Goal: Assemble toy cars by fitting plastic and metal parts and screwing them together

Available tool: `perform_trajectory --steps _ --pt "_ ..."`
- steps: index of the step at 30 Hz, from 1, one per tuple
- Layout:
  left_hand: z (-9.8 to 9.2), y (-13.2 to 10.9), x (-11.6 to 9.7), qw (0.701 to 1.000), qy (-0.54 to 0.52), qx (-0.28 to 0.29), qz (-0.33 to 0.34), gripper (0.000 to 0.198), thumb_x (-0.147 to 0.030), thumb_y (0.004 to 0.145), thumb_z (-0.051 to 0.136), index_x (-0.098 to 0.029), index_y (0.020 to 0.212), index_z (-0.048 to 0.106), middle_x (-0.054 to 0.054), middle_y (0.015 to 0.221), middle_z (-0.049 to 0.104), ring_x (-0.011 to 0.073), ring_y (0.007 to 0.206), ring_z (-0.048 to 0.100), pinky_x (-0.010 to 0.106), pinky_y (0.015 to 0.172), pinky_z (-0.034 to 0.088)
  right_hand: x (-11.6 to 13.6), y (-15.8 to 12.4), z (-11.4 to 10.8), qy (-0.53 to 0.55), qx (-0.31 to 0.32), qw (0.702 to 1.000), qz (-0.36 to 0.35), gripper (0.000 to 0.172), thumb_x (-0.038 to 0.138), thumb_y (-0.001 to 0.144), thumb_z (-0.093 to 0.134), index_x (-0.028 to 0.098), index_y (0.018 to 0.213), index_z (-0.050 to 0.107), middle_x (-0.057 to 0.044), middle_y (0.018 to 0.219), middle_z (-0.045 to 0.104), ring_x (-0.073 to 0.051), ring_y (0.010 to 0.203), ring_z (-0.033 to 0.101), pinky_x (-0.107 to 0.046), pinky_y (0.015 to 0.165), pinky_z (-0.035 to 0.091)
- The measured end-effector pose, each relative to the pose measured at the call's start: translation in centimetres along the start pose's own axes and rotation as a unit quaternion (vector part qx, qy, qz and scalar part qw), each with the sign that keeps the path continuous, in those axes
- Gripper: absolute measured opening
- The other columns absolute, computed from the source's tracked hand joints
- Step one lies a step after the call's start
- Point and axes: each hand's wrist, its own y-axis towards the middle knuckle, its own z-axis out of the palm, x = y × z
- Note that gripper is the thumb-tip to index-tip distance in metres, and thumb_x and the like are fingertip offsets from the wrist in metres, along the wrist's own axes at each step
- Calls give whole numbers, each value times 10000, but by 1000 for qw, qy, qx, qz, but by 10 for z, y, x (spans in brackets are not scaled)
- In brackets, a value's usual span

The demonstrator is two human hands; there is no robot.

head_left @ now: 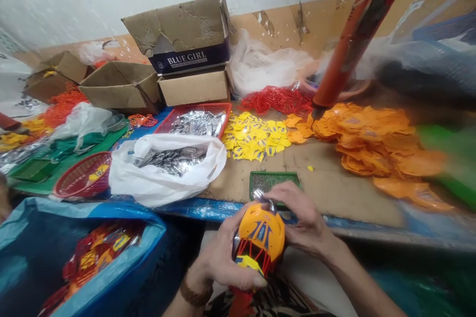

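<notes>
Low in the middle of the view, both my hands hold one toy piece (260, 237): an orange shell with a blue and yellow sticker, a red lattice frame under it and a yellow part at its lower end. My left hand (223, 262) cups it from the left and below. My right hand (305, 218) closes over its top right edge, fingertips at a small silver metal part (265, 199). A brown beaded band circles my left wrist. Just behind the hands lies a small green tray (273, 181).
On the cardboard-covered bench lie orange shells (379, 143), yellow pieces (253, 138), red frames (277, 99), a white bag (163, 168) and red basket (197, 121) of silver parts. Cardboard boxes (182, 44) stand behind. An orange tool (353, 34) hangs right. A blue bag (92, 257) holds finished toys.
</notes>
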Motion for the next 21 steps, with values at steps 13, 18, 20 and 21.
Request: perform_trajectory --steps 13,18,20,21 --pt "8 4 11 993 -103 -61 -11 670 -284 618 838 -175 1246 632 113 1008 739 319 922 704 396 790 580 3 -7 2 9 -125 990 65 217 102 837 666 208 1026 668 -60 894 695 -195 837 653 -334 726 549" --pt "10 7 29 940 -293 -173 14 403 -382 682 783 -140 1000 724 79 838 758 241 722 727 335 705 602 21 -12 9 74 -136 980 125 209 101 828 690 218 1000 667 -28 887 662 -157 830 638 -284 716 530" --pt "12 10 33 925 -310 -218 31 357 -387 667 809 -157 927 726 52 832 759 220 713 723 320 735 601 29 -12 14 97 -119 980 129 197 105 833 686 221 992 669 -22 873 653 -151 813 630 -278 693 522" --pt "13 12 33 921 -308 -234 38 380 -394 652 824 -166 938 722 43 833 757 224 730 724 329 764 599 33 -12 17 103 -115 979 131 193 109 836 684 223 992 670 -20 867 648 -150 804 625 -279 684 520"
